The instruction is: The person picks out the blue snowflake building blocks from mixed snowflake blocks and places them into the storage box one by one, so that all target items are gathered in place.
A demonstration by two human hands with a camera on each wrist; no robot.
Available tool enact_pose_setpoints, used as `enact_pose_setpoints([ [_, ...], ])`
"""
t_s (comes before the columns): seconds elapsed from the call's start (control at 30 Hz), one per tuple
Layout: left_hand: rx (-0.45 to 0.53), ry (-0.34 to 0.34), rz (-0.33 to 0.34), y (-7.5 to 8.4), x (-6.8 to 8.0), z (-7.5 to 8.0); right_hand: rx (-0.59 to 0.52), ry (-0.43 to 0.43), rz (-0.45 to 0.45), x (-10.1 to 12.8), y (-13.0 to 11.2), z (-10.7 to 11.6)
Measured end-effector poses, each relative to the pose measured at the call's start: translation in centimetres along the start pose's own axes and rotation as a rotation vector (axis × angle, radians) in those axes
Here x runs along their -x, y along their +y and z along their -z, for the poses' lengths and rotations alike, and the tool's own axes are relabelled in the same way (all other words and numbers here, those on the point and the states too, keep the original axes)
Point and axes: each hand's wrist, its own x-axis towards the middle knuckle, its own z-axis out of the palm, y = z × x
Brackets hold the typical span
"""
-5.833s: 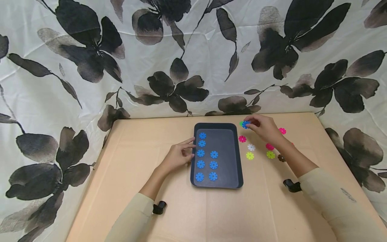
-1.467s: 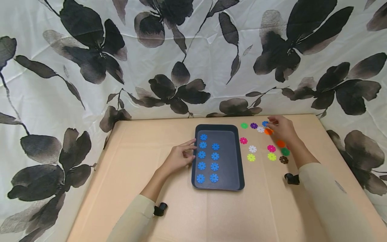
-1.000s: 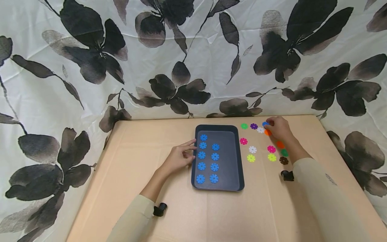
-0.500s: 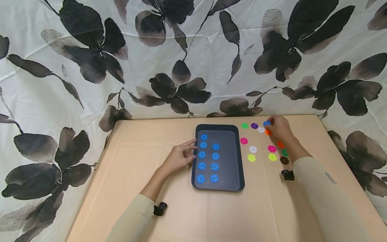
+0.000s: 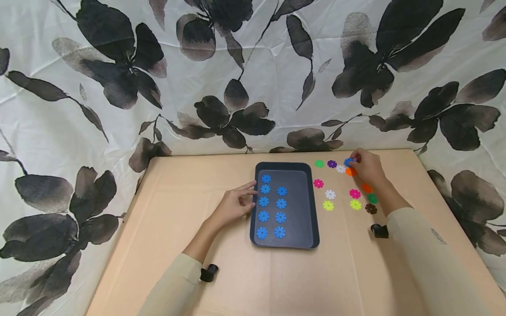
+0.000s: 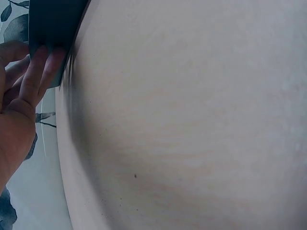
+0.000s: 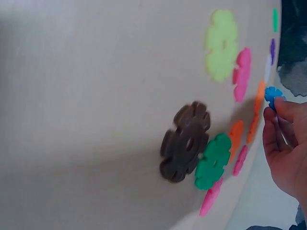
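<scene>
My right hand (image 5: 368, 166) pinches a blue notched flower disc (image 7: 273, 94) between thumb and fingertips at the back right of the table. In the head view, this blue disc overlaps the space just behind an orange disc (image 5: 350, 171). My left hand (image 5: 233, 204) rests its fairly straight fingers against the left rim of a dark grey tray (image 5: 300, 206); the left wrist view shows the fingertips on the tray's outer side (image 6: 53, 28). Inside the tray, blue discs (image 5: 280, 217) lie in two columns, the left one longer, reaching the far end.
Loose discs lie right of the tray: green (image 5: 319, 163), purple (image 5: 332, 163), white (image 5: 330, 194), pink (image 5: 318, 183), yellow-green (image 5: 328, 205) and brown (image 5: 370, 209) among them. A floral cloth (image 5: 276, 79) hangs behind the table (image 5: 189, 175).
Since the oldest frame, the right column in the tray has gained a blue disc, and my right hand has moved right to pinch another. My left hand stays at the rim.
</scene>
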Motion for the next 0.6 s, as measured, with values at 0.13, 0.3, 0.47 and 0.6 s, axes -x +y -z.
enact_pose_setpoints([
  [0.13, 0.007, 0.000, -0.002, -0.1, 0.1, -0.1, -0.058, 0.022, 0.017, 0.6, -0.2, 0.4],
  [0.3, 0.015, 0.007, -0.012, -0.2, 0.2, -0.2, -0.109, 0.030, 0.034, 1.4, -1.1, 0.9],
  [0.47, 0.016, 0.010, -0.017, -0.3, 0.1, -0.2, -0.107, 0.022, 0.083, 2.2, -2.6, 1.3],
  [0.6, 0.020, 0.011, -0.017, -0.2, 0.1, -0.2, -0.101, 0.023, 0.141, 2.6, -3.9, 1.3],
])
